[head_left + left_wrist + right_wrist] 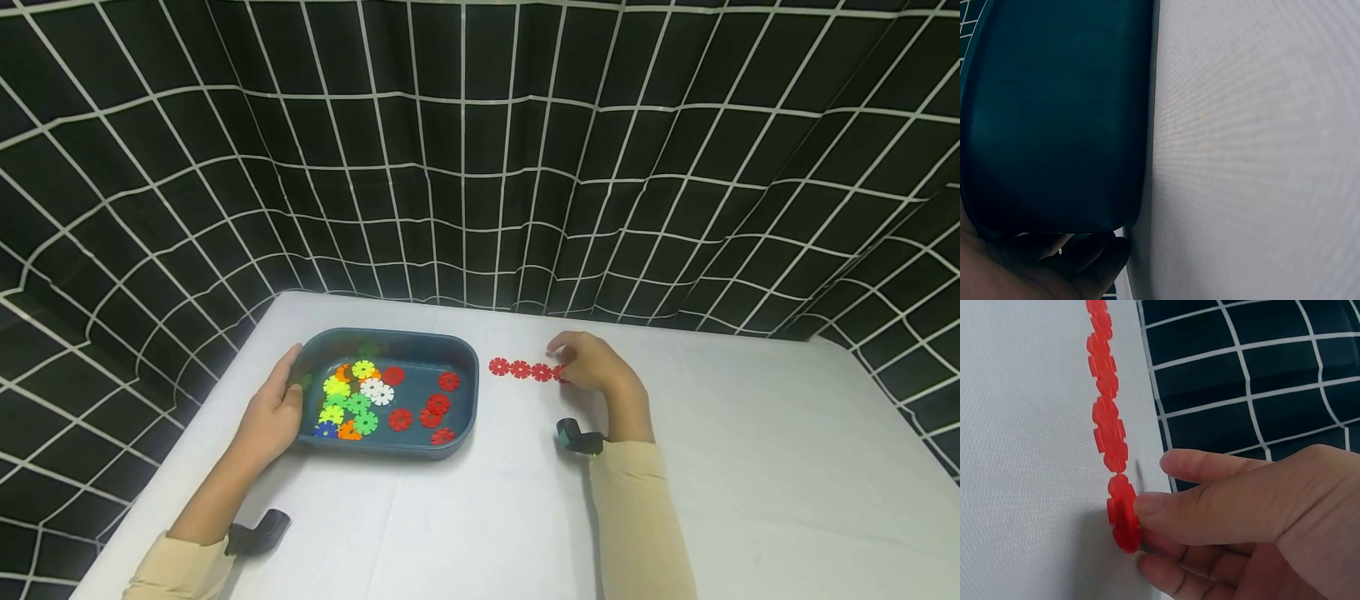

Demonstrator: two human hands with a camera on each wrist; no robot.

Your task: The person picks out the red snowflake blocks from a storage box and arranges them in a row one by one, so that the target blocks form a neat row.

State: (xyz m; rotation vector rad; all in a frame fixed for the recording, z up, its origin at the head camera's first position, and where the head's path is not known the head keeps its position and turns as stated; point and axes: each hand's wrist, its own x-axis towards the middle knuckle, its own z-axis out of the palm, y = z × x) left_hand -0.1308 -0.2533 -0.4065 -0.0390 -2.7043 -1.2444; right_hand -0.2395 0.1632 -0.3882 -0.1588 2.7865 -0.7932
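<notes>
A person in cream sleeves sits at a white table (465,517) backed by a black cloth with a white grid (480,150). The left hand (273,417) lies against the near-left corner of a dark teal tray (390,340), fingers laid up along its wall and the thumb by the rim; the left wrist view shows only the tray's outer wall with a palm under it, so I cannot tell how firmly it grips. Inside the tray the pieces are plastic snowflake discs: a mixed cluster (352,400) of yellow, green, white, orange and blue ones bunched toward the left, some overlapping, and loose red discs (431,408) scattered over the right half, mostly apart from each other. Just right of the tray, on the bare tabletop, runs a short row of red discs (521,368) laid flat edge to edge. The right hand (596,367) sits at the row's right end, fingers curled, with thumb and fingertips (1154,503) pinching one more red disc (1122,512) that stands on edge on the table, just beside the last flat piece of the row.
</notes>
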